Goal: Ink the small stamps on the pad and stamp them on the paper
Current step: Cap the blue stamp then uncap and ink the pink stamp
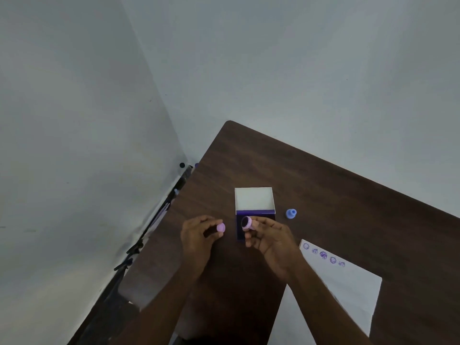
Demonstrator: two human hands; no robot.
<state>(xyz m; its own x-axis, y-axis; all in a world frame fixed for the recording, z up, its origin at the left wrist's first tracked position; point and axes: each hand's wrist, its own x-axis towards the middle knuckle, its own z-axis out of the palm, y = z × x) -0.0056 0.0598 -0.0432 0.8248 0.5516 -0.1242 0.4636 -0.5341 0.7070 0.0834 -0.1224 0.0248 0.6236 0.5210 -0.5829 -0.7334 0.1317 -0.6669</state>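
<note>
Hands (199, 232) (268, 235) hold cap (220, 227), stamp (247, 223)

The single head camera looks forward and down from above the person, quite near the dark table (323, 185), which stretches toward 2 o'clock, with walls filling the upper half.

Matt dark wood-grain table (323, 185), smooth white paper (348, 282), plastic-looking blue stamp (291, 213).
</note>
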